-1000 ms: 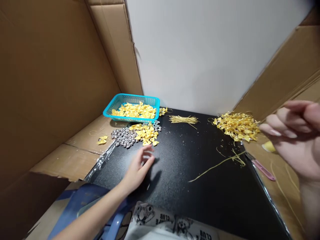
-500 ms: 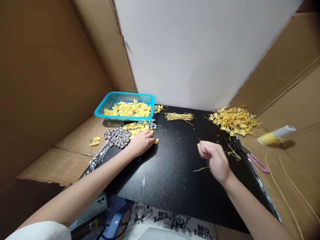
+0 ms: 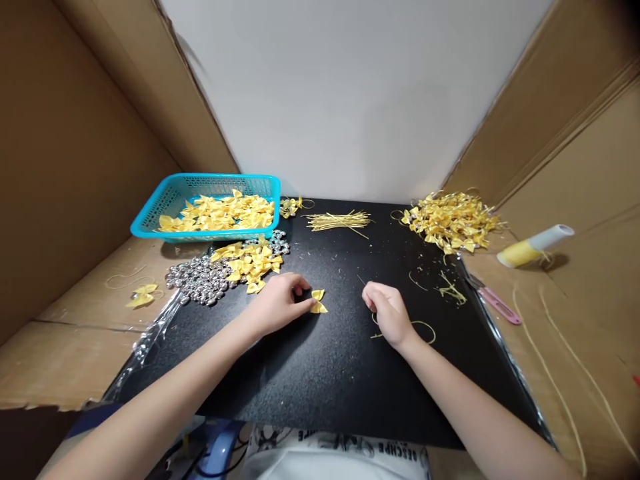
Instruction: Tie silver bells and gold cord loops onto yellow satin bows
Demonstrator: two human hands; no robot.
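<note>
My left hand rests on the black board, fingers pinched on a small yellow ribbon bow at its fingertips. My right hand is curled closed a little to the right, gripping a thin gold string that loops onto the board beside it. A heap of yellow bows and a pile of silver bells lie just left of my left hand.
A teal basket of yellow bows stands back left. A bundle of cut gold strings and a pile of strung bows lie at the back. A yellow thread spool and pink clippers sit right. Cardboard walls enclose both sides.
My left hand drew one bow from the heap toward the board's middle. My right hand came down from the raised right side, left the spool on the cardboard, and now grips a string.
</note>
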